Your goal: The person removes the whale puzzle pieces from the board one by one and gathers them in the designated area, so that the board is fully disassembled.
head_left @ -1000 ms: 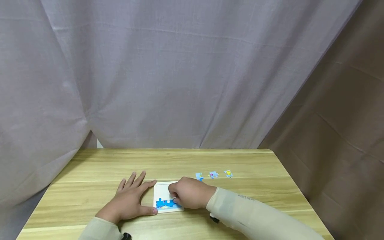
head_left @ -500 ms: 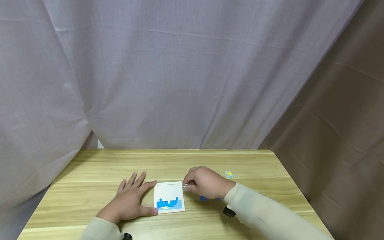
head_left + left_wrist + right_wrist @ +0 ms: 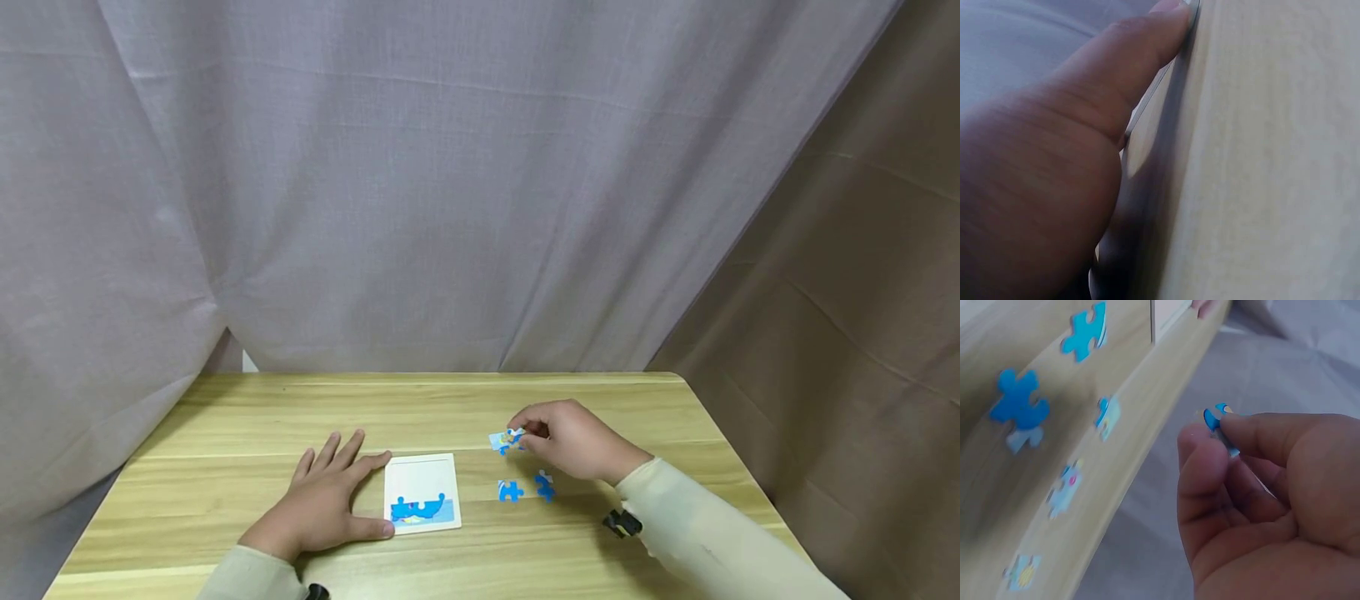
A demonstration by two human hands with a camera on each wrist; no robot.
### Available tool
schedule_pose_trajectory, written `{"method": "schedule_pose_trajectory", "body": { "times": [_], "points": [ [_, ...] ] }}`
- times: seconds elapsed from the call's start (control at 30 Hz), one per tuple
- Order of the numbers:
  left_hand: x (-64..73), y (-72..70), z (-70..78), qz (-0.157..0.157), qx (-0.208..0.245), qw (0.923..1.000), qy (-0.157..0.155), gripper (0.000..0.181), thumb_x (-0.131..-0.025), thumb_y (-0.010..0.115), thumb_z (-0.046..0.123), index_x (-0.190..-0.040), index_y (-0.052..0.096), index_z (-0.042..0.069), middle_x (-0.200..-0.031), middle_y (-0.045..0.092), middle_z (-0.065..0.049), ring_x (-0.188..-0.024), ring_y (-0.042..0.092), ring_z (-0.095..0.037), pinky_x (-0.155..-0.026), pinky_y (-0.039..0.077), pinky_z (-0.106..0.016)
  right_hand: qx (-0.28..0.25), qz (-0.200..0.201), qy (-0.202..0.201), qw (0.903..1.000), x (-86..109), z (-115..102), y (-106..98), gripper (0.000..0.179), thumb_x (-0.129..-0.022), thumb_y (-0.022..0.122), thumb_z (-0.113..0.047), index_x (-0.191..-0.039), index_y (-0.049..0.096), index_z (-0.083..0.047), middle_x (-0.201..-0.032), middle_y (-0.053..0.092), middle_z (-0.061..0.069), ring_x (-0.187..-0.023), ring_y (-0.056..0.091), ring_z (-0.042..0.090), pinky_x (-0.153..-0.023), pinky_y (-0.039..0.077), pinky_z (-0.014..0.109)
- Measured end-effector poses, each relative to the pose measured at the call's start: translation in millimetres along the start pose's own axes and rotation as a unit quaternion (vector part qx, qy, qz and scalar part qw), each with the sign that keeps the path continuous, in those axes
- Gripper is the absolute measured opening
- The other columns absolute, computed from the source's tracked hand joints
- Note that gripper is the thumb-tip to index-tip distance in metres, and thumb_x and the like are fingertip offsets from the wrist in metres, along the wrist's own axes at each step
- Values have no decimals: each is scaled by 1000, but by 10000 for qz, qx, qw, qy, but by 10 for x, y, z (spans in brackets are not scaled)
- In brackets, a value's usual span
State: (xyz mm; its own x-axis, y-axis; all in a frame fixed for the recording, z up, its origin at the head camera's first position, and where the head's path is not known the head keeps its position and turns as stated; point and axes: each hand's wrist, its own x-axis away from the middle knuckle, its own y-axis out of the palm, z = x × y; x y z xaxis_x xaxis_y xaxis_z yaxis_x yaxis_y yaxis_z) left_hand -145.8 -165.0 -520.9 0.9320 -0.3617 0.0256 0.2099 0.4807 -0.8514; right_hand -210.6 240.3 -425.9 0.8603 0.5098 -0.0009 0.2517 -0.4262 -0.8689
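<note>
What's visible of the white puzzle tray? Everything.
The white puzzle tray looks flat and squarish with a low rim; I can't tell its material. Mostly blue puzzle pieces lie along its near side, bare white beyond. It lies flat on the table, the left hand touching its left corners with thumb and index finger.

My head view looks forward and down over the table [image 3: 300, 408]; my left wrist view skims its top closely; my tilted right one shares its loose puzzle pieces [image 3: 1019, 407] with the head's.
</note>
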Motion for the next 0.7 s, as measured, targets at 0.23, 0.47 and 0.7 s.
{"method": "schedule_pose_trajectory", "body": {
  "times": [0.23,0.47,0.7],
  "points": [
    [1,-13,19,-45,42,10000,-24,107,-77,87,84,-167,54,37,-186,26,-20,-172,14,-59,-129,9,-86,-411,258,472,9977,188,270,-100,7,-105,79,-18,-111,76,-20,-85,73,-12,-71,60,4,-63,50,24],
    [-1,-13,19,-26,25,10000,-20,107,-77,87,83,-167,55,37,-186,26,-20,-172,15,-59,-129,10,-86,-603,324,1005,9926,371,560,-130,6,-107,77,-21,-102,75,-20,-83,73,-7,-69,63,7,-59,48,23],
    [-8,-1,3,-26,36,10000,-20,107,-77,87,84,-167,55,37,-187,26,-20,-172,14,-59,-129,10,-86,-649,251,1330,9887,517,766,-55,8,-105,79,-22,-98,76,-20,-81,69,-7,-69,58,8,-59,46,23]
  ]
}}
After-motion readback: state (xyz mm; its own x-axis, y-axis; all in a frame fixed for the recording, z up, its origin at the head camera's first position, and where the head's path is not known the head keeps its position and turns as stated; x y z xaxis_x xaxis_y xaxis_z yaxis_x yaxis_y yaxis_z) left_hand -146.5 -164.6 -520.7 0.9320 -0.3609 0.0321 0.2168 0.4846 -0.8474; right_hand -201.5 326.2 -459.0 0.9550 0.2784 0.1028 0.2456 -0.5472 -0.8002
